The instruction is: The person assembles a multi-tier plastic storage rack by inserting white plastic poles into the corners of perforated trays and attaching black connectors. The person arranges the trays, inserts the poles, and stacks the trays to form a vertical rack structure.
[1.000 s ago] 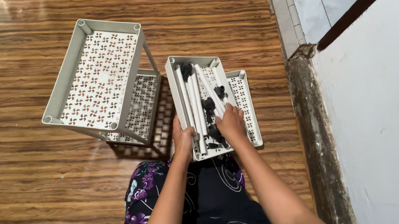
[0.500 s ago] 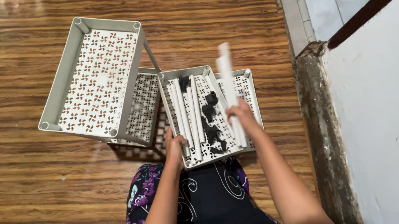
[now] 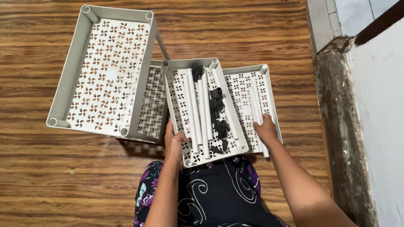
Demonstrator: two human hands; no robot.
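The right hand (image 3: 267,130), which a second ago rummaged in the upper tray (image 3: 177,111) and then lifted white tubes (image 3: 256,108) into the air, came down and laid them in the lower tray (image 3: 268,91) to the right. The left hand (image 3: 174,146) slid slightly along the upper tray's left edge. Fewer tubes remained among the black connectors (image 3: 217,108).

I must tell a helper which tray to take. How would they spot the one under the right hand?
On the brown wooden floor, nearest the white wall, lies a flat perforated grey plastic tray under the right hand. Unlike the neighbouring tray, it holds only white tubes, no black pieces.
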